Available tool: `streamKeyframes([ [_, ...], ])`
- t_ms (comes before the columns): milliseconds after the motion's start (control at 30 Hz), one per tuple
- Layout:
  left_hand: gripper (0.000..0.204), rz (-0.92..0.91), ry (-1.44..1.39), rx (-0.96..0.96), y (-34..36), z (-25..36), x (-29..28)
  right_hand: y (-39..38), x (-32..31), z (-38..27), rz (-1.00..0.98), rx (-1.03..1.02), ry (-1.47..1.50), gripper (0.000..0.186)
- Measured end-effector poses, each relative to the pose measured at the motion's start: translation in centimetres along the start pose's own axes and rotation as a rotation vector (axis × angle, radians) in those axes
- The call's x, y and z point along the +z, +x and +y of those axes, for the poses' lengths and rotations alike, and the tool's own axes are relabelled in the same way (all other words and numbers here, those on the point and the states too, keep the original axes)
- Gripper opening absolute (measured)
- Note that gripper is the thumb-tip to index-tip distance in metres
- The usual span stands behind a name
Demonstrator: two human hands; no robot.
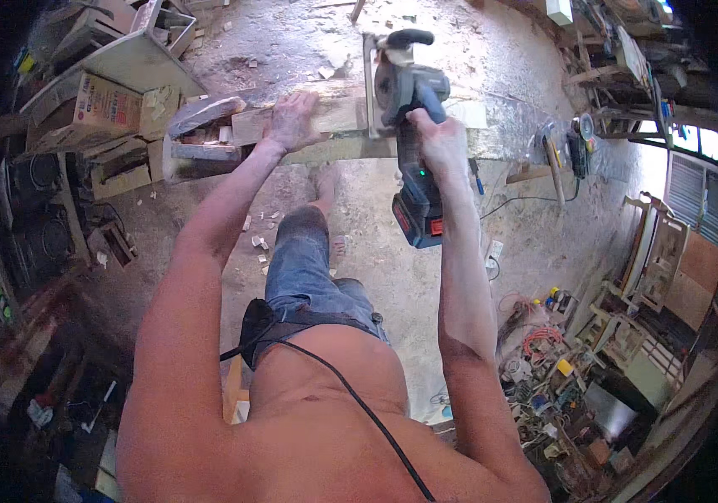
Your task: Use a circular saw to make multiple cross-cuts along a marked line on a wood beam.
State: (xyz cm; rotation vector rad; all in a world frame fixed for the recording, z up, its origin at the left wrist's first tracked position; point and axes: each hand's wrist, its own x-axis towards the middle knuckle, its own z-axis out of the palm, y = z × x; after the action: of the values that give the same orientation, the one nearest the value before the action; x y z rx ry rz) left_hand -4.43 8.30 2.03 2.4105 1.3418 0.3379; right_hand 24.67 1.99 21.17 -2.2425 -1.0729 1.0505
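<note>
My right hand (442, 141) is wrapped round the rear handle of a cordless circular saw (403, 94) with a black-and-red battery pack. The saw's metal base plate stands across a pale wooden board (340, 115). I cannot tell whether the blade is turning or touching the wood. To the left of the saw, my left hand (293, 122) grips the board from above, its fingers reaching toward the far edge and the thumb apart. The board lies along a long, narrow wooden bench (334, 151).
Wood offcuts fill the bench's left end, near a cardboard box (106, 105). A hammer (554, 163) and a corded angle grinder (579, 144) are at the bench's right. Wood chips dot the floor near my foot. Tools and cables (543, 339) are heaped at the lower right.
</note>
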Motion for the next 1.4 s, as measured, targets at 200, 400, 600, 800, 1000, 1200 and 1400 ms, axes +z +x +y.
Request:
streamKeyframes([
  [200,0.086,-0.217,-0.040,-0.095,2.7,-0.2,-2.0,-7.8,-6.9,0.7,0.087,-0.023,0.356,0.038],
  [400,0.103,-0.644,-0.627,-0.386,7.4,-3.6,-4.4,-15.2,-9.0,11.4,0.175,0.131,0.197,0.036],
  [600,0.098,-0.593,-0.540,-0.324,8.1,-4.8,-3.4,-23.0,-6.9,22.6,0.177,0.509,0.163,0.035],
  [800,0.091,-0.603,-0.426,-0.256,9.4,-5.3,-3.0,-26.1,-5.6,25.4,0.144,0.609,0.378,0.036],
  [1000,0.105,-0.426,-0.031,-0.196,5.3,-2.6,-0.4,-22.7,-4.4,20.8,0.105,0.427,0.075,0.056],
  [1200,0.098,0.033,0.144,-0.024,0.4,-1.3,3.2,-15.9,-3.4,14.7,-0.011,0.254,0.033,0.063],
  [1400,0.101,0.002,0.134,0.030,0.4,-1.7,2.6,-9.9,-1.7,10.7,-0.013,0.114,-0.102,0.058],
])
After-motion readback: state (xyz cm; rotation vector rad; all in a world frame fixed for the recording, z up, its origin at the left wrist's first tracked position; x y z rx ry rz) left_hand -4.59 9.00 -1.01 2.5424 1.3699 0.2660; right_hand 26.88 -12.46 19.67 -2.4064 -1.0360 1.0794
